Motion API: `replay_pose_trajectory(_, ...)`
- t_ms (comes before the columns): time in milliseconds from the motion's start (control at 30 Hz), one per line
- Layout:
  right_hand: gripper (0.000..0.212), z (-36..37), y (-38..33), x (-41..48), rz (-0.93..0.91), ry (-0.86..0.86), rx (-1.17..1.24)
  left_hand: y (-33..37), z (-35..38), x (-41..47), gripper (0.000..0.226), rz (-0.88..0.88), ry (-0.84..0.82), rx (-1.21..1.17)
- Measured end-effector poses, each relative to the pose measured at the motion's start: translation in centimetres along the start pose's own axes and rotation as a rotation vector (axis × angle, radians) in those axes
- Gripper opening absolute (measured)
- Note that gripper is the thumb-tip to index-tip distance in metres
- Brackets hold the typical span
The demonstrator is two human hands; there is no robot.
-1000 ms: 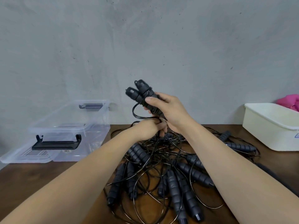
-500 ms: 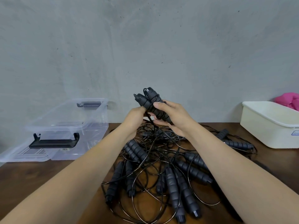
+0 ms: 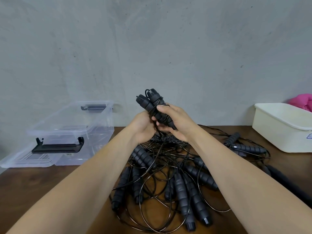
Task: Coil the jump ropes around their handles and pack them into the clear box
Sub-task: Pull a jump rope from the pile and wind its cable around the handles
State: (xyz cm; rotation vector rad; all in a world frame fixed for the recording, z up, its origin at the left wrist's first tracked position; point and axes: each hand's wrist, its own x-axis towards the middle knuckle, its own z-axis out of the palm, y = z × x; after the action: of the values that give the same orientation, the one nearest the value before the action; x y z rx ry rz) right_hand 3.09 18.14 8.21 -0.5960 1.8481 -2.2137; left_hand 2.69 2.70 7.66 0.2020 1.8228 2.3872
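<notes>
- Above the middle of the worktop [image 3: 42, 183], the right hand [image 3: 179, 122] has its fingers [image 3: 162, 108] curled round two black handles [image 3: 154, 105]. The handles are held side by side and tilted toward 11 o'clock. Their grips are ribbed and matte, and their end caps are hard and faceted.
- Thin, glossy black cord [image 3: 158, 134] crosses the grips in a few turns and drops at 6 o'clock into the pile.
- The left hand [image 3: 143, 127] sits against the handles from 9 o'clock with its back to the camera. Its fingers are hidden, so I cannot tell what they hold.
- Under both forearms the other jump ropes [image 3: 182, 188] lie tangled on the dark wood, ribbed cylinders among looping wire.
- At 9 o'clock from the hands stands the clear box [image 3: 94, 132], a rectangle of transparent plastic with a black latch [image 3: 57, 146] at its near end. A clear lid [image 3: 25, 159] lies flat beside it.
- At 3 o'clock sits a smooth white tub [image 3: 283, 127], with something pink [image 3: 302, 102] behind it.
- A second ago the left hand was lower, pinching the cord beneath the right hand. It has since risen to the handles, and the loose loop that hung there is drawn in.
</notes>
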Motion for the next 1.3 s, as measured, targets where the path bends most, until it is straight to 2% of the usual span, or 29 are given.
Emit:
replay_pose_trajectory(200, 0.024, -0.1, 0.4, -0.1, 0.002, -0.083, 0.057, -0.3, -1.1, 0.2, 0.06, -0.048, -0.049, 0.071)
replay_pose_trajectory(367, 0.027, 0.7, 0.3, -0.1, -0.001, -0.055, 0.016, -1.0, -1.2, 0.2, 0.053, -0.065, -0.026, -0.022)
replay_pose_trajectory(533, 0.031, 0.4, -0.4, 0.1, -0.034, 0.04, -0.066, -2.2, -1.5, 0.5, 0.046, -0.026, -0.146, 0.061)
replay_pose_trajectory(600, 0.03, 0.3, -1.0, 0.2, -0.052, 0.048, -0.062, -2.6, -1.4, 0.3, 0.057, 0.034, -0.118, 0.111)
replay_pose_trajectory(667, 0.025, 0.2, -1.6, 0.2, -0.069, 0.069, -0.064, -3.0, -1.6, 0.0, 0.078, 0.077, -0.087, 0.236)
replay_pose_trajectory(733, 0.025, 0.2, -2.2, 0.4, -0.097, 0.102, -0.06, -3.6, -1.9, -0.4, 0.088, 0.08, -0.104, 0.387)
replay_pose_trajectory(800, 0.027, 0.0, -2.7, 0.7, -0.126, 0.133, -0.037, -3.9, -2.2, -0.9, 0.076, 0.121, -0.143, 0.544)
replay_pose_trajectory(900, 0.027, 0.1, -3.5, 0.9, -0.154, 0.172, -0.025, -4.3, -3.3, -0.5, 0.031, 0.251, -0.131, 0.835)
replay_pose_trajectory(967, 0.025, 0.3, -4.7, 0.8, -0.178, 0.204, 0.01, -5.0, -4.4, 0.2, 0.016, 0.276, -0.121, 0.948)
replay_pose_trajectory(1033, 0.026, 0.2, -6.5, 0.7, -0.203, 0.226, 0.059, -5.6, -5.1, 0.4, 0.013, 0.279, -0.092, 1.007)
replay_pose_trajectory(1167, 0.026, -0.3, -8.9, 0.7, -0.221, 0.247, 0.019, -6.0, -5.4, 0.3, 0.011, 0.28, -0.046, 0.979)
replay_pose_trajectory(1300, 0.02, -0.7, -8.1, 1.0, -0.265, 0.298, -0.044, -5.9, -4.5, 0.6, 0.019, 0.31, 0.002, 1.014)
